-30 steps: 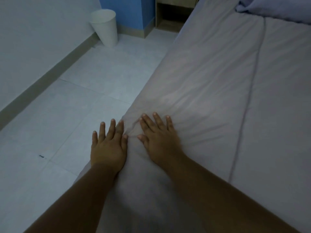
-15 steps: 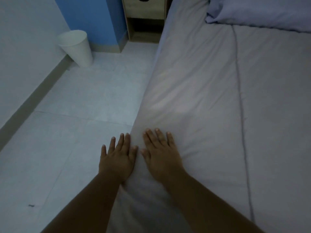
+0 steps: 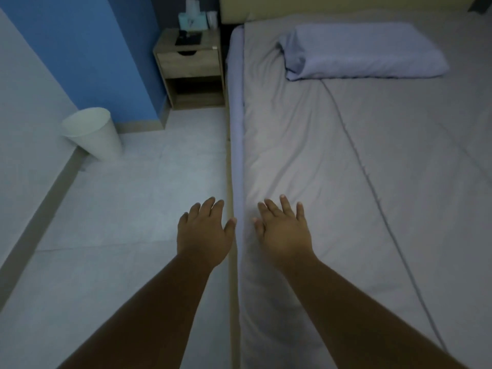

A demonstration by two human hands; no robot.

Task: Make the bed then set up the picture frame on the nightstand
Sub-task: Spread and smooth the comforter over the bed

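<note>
A grey cover [image 3: 306,155] lies spread over the bed, mostly smooth, with a lilac pillow [image 3: 364,51] at the head. My right hand [image 3: 283,230] is over the cover near the bed's left edge, fingers straight and spread. My left hand [image 3: 203,231] hovers flat beside the mattress edge, above the floor, holding nothing. A wooden nightstand [image 3: 190,62] stands at the head of the bed on the left. A dark flat object [image 3: 188,38] lies on its top; I cannot tell whether it is the picture frame.
A teal tissue box [image 3: 192,20] and a pale cup [image 3: 211,19] stand at the back of the nightstand. A white bin [image 3: 91,133] sits by the blue wall [image 3: 80,49]. Tiled floor [image 3: 133,209] runs along the bed's left side.
Both hands have lifted off the cover's edge and moved apart. The view has swung up, bringing the nightstand and pillow into sight.
</note>
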